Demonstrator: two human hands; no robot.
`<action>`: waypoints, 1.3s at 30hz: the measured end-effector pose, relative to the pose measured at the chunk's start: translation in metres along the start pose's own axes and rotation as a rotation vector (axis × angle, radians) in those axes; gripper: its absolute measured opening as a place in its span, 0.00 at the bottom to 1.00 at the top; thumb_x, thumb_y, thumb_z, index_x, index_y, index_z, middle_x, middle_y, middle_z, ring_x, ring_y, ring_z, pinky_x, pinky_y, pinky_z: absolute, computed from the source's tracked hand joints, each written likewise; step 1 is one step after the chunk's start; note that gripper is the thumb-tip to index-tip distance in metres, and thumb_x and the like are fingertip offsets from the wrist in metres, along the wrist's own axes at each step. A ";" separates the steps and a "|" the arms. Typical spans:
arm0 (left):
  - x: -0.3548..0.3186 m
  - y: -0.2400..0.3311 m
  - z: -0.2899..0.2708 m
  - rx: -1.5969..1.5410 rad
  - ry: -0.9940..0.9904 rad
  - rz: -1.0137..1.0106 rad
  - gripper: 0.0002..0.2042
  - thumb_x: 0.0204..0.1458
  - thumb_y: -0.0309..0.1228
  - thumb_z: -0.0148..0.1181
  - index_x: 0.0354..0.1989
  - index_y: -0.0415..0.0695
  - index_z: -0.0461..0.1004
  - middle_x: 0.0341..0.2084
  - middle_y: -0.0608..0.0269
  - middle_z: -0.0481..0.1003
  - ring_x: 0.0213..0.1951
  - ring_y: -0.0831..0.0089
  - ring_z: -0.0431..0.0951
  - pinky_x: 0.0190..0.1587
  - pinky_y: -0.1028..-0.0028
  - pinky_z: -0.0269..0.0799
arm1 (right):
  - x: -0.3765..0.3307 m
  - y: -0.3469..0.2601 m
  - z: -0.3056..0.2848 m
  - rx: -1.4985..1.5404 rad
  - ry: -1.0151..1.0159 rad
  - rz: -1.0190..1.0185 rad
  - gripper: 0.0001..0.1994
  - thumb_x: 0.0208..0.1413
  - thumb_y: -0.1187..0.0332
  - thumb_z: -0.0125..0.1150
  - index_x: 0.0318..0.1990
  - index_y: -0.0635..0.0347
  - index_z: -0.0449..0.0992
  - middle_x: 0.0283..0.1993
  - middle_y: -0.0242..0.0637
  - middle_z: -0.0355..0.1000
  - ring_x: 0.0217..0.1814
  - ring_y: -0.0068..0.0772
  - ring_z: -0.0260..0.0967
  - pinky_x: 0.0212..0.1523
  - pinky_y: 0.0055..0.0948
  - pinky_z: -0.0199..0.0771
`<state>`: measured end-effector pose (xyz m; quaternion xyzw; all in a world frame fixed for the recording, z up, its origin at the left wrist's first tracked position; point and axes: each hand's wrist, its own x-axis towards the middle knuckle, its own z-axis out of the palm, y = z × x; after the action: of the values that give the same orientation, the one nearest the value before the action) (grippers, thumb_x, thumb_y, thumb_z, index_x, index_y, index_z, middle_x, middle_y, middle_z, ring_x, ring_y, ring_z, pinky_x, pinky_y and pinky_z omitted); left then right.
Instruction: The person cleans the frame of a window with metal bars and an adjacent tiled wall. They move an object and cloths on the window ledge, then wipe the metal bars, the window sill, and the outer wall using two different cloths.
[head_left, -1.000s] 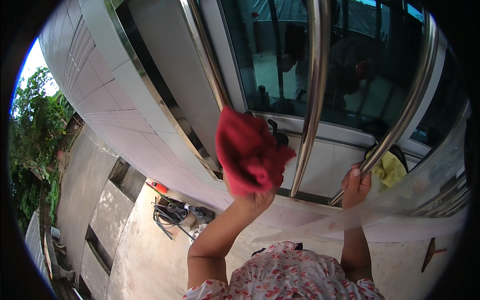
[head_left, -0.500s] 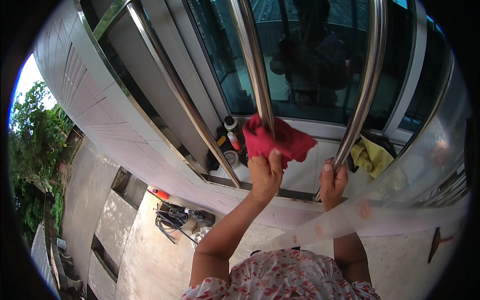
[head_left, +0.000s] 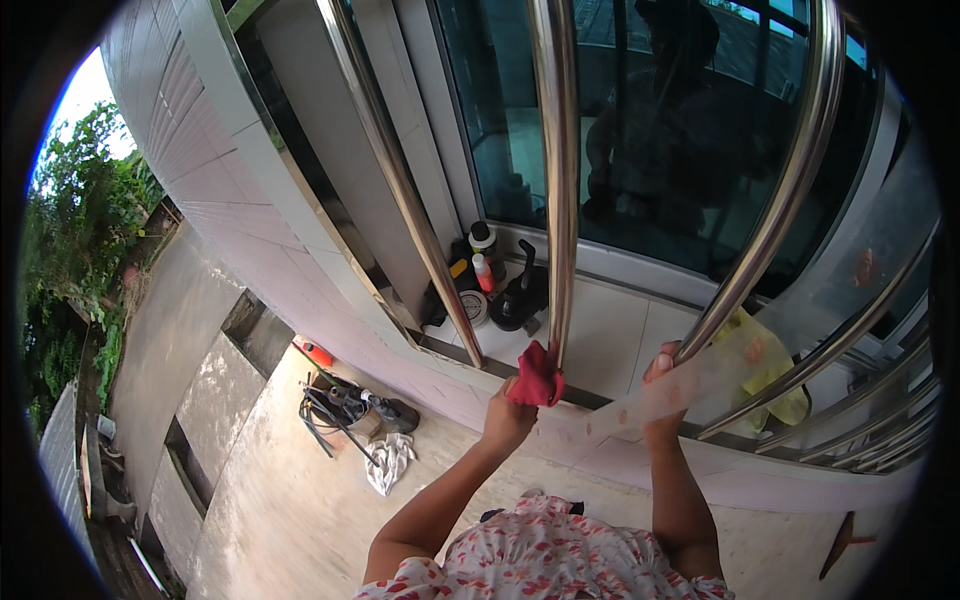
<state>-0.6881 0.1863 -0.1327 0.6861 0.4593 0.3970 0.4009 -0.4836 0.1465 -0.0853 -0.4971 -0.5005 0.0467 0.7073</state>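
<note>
Cloth (head_left: pixel 538 377), red, bunched at the foot of the middle steel bar (head_left: pixel 558 190); left hand (head_left: pixel 509 415) closed on it. Right hand (head_left: pixel 663 385) wrapped around the lower end of the next bar (head_left: pixel 775 215) to the right; translucent sheet (head_left: pixel 850 265) overlaps that hand in view. Yellow cloth (head_left: pixel 738 342) behind the sheet. Small orange bottle (head_left: pixel 484 274) on tiled ledge (head_left: pixel 640 332), left of the middle bar.

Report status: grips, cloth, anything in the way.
Left grip closed on red cloth at foot of one bar. Right grip closed around next bar rightward. Plastic sheet partly overlaps right grip; may obstruct.
</note>
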 end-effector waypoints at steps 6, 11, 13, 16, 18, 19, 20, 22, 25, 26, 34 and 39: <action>-0.020 -0.010 -0.022 0.092 0.240 0.207 0.15 0.31 0.19 0.57 0.33 0.41 0.69 0.26 0.55 0.70 0.30 0.54 0.72 0.34 0.66 0.69 | -0.007 -0.005 -0.001 0.122 0.021 -0.036 0.12 0.53 0.73 0.48 0.45 0.63 0.59 0.47 0.40 0.58 0.39 0.25 0.58 0.37 0.22 0.62; -0.006 -0.013 -0.030 0.183 0.239 0.256 0.16 0.31 0.19 0.58 0.34 0.40 0.69 0.26 0.54 0.71 0.30 0.53 0.72 0.32 0.66 0.69 | -0.006 -0.049 -0.015 -0.244 0.123 -0.601 0.26 0.44 0.78 0.47 0.53 0.66 0.48 0.48 0.49 0.54 0.51 0.47 0.56 0.51 0.40 0.57; 0.008 -0.014 -0.024 0.229 0.245 0.330 0.16 0.31 0.20 0.59 0.34 0.40 0.69 0.26 0.54 0.70 0.29 0.53 0.72 0.31 0.66 0.69 | -0.006 -0.055 -0.006 -0.073 -0.077 -0.484 0.17 0.47 0.77 0.44 0.47 0.66 0.57 0.45 0.47 0.59 0.45 0.41 0.60 0.47 0.32 0.60; 0.025 -0.022 -0.016 0.342 0.201 0.433 0.18 0.29 0.20 0.59 0.35 0.39 0.69 0.29 0.52 0.70 0.31 0.53 0.71 0.32 0.65 0.69 | -0.010 -0.058 0.018 0.185 -0.319 0.021 0.10 0.53 0.73 0.44 0.42 0.65 0.63 0.41 0.43 0.63 0.41 0.33 0.62 0.44 0.26 0.62; 0.036 -0.031 -0.010 0.434 0.182 0.586 0.19 0.28 0.23 0.59 0.35 0.40 0.69 0.28 0.53 0.69 0.29 0.54 0.71 0.30 0.65 0.69 | -0.015 -0.033 0.046 0.324 -0.253 0.440 0.08 0.56 0.70 0.45 0.38 0.66 0.66 0.38 0.39 0.66 0.39 0.27 0.63 0.42 0.23 0.62; 0.039 -0.032 -0.010 0.430 0.169 0.623 0.20 0.27 0.24 0.60 0.35 0.40 0.68 0.27 0.53 0.69 0.28 0.55 0.71 0.29 0.65 0.69 | -0.015 -0.017 0.055 0.352 -0.260 0.494 0.09 0.56 0.68 0.47 0.38 0.65 0.66 0.37 0.37 0.66 0.38 0.26 0.63 0.42 0.23 0.62; 0.041 -0.032 -0.010 0.425 0.152 0.661 0.20 0.27 0.25 0.60 0.35 0.41 0.68 0.27 0.53 0.69 0.28 0.55 0.71 0.29 0.65 0.69 | -0.015 0.001 0.063 0.379 -0.262 0.550 0.10 0.55 0.65 0.49 0.38 0.64 0.66 0.35 0.35 0.66 0.37 0.24 0.63 0.41 0.23 0.63; 0.043 -0.037 -0.012 0.411 0.130 0.689 0.21 0.26 0.29 0.62 0.35 0.42 0.68 0.28 0.54 0.69 0.28 0.55 0.70 0.28 0.65 0.69 | -0.008 0.011 0.082 0.478 -0.219 0.720 0.12 0.53 0.63 0.54 0.37 0.63 0.67 0.33 0.32 0.66 0.36 0.22 0.63 0.41 0.24 0.63; 0.046 -0.041 -0.013 0.364 0.096 0.703 0.21 0.26 0.29 0.62 0.35 0.41 0.68 0.28 0.53 0.69 0.28 0.54 0.70 0.28 0.65 0.69 | -0.008 0.075 0.107 0.520 -0.175 0.822 0.13 0.50 0.62 0.58 0.36 0.63 0.67 0.30 0.32 0.67 0.33 0.24 0.65 0.37 0.23 0.67; 0.046 -0.043 -0.014 0.360 0.074 0.708 0.22 0.26 0.30 0.62 0.36 0.42 0.68 0.28 0.53 0.68 0.28 0.55 0.70 0.29 0.65 0.69 | 0.000 0.075 0.113 0.445 -0.190 0.835 0.14 0.50 0.62 0.58 0.35 0.63 0.68 0.29 0.33 0.67 0.32 0.24 0.65 0.35 0.23 0.68; 0.048 -0.052 -0.017 0.322 0.017 0.712 0.23 0.26 0.31 0.62 0.37 0.42 0.68 0.29 0.53 0.68 0.28 0.55 0.70 0.29 0.65 0.68 | 0.033 0.065 0.151 0.220 -0.279 1.096 0.13 0.47 0.62 0.60 0.29 0.64 0.69 0.23 0.38 0.69 0.19 0.26 0.67 0.19 0.22 0.69; 0.050 -0.050 -0.019 0.329 -0.001 0.742 0.23 0.25 0.32 0.62 0.37 0.41 0.68 0.29 0.52 0.68 0.28 0.54 0.70 0.28 0.65 0.68 | 0.039 0.075 0.158 0.154 -0.368 1.037 0.11 0.46 0.65 0.60 0.25 0.66 0.71 0.17 0.35 0.67 0.13 0.25 0.64 0.12 0.22 0.63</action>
<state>-0.7082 0.2496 -0.1623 0.8605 0.2377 0.4357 0.1154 -0.5506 0.3099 -0.1148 -0.6089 -0.3006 0.5112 0.5268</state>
